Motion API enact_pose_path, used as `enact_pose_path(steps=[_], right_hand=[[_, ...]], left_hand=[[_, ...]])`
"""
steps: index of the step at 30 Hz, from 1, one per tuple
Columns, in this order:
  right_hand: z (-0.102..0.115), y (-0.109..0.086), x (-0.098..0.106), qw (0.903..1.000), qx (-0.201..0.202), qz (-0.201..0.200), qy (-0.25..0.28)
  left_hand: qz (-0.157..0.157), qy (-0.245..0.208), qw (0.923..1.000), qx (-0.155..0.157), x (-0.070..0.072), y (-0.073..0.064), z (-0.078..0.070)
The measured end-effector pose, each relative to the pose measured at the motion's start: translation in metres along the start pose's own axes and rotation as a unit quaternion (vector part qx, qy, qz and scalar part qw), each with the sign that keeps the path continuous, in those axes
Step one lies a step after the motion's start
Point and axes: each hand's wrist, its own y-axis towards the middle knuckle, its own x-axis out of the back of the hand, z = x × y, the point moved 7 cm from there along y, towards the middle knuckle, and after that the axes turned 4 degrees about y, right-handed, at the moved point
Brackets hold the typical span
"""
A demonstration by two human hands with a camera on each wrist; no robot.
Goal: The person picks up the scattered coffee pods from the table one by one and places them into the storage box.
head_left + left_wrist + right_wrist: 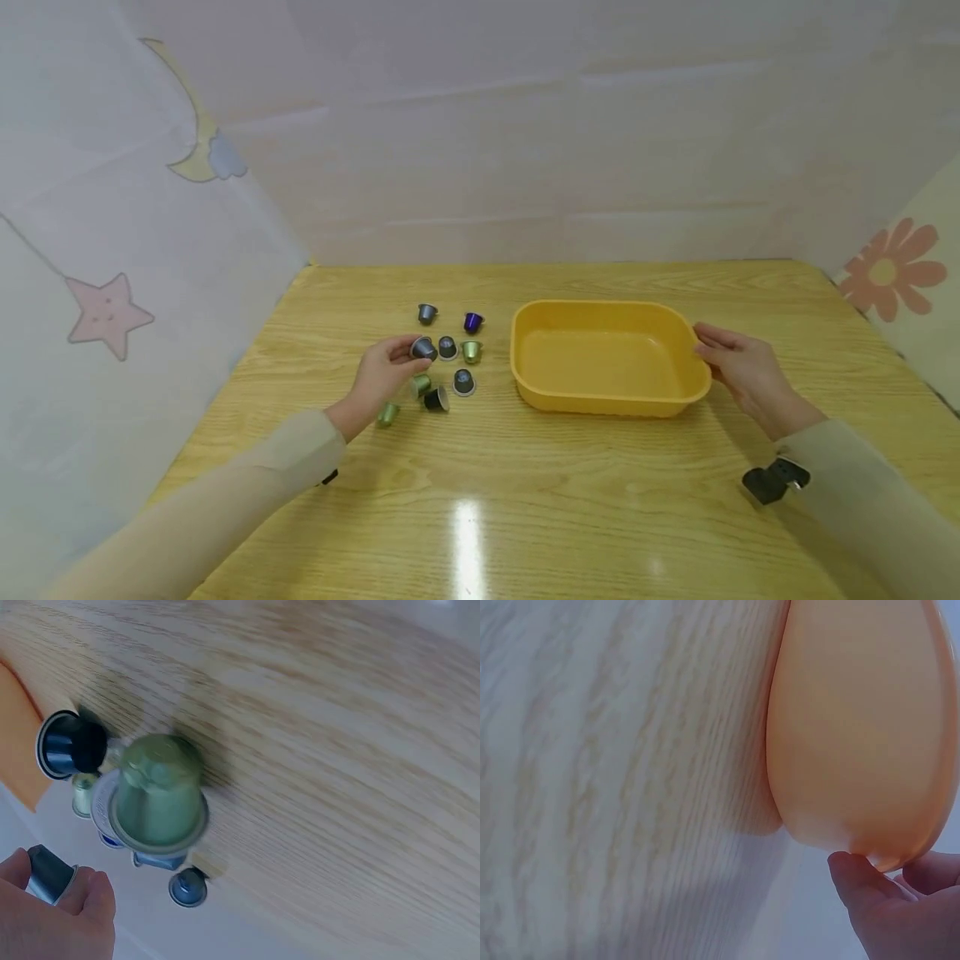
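My left hand (377,377) pinches a grey-blue coffee capsule (423,348) between thumb and fingers; the left wrist view also has this capsule (48,874) at its lower left. Around that hand lie a green capsule (421,384), another green one (387,414), a black capsule (437,399) on its side and a dark capsule (463,382). On the right, a yellow plastic basin (600,405) stands on the table with nothing inside. My right hand (750,375) grips its right end, thumb and fingers at the rim, as the right wrist view confirms.
Behind the left hand sit a grey-blue capsule (427,313), a violet-blue capsule (473,322), a dark capsule (447,347) and a light green capsule (472,352). A wooden table (525,483) carries everything. Printed sheets (480,150) hang behind it and along both sides.
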Motion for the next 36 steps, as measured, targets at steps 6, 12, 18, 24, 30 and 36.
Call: enact_pose_path(steps=[6,12,18,24,30,36], right_hand=[[0.0,0.001,-0.001,0.9998,0.003,0.0,-0.019],[-0.001,0.0,-0.002,1.0,0.007,0.002,0.006],[0.0,0.0,-0.002,1.0,-0.002,-0.004,-0.002],[0.0,0.002,-0.001,0.9985,-0.021,-0.014,-0.049],[-0.001,0.003,-0.002,0.9978,-0.02,-0.013,-0.061],[-0.001,0.002,0.0,0.9973,-0.022,-0.019,-0.068]], left_hand=[[0.018,-0.027,0.9994,-0.012,-0.018,-0.001,-0.006],[0.04,-0.027,0.9987,-0.014,-0.037,-0.003,-0.02],[0.053,-0.029,0.9978,-0.029,-0.051,-0.005,-0.029],[0.067,-0.036,0.996,-0.047,-0.059,-0.004,-0.035],[0.077,-0.043,0.995,-0.047,-0.067,-0.004,-0.041],[0.093,-0.014,0.9934,-0.065,-0.077,-0.003,-0.046]])
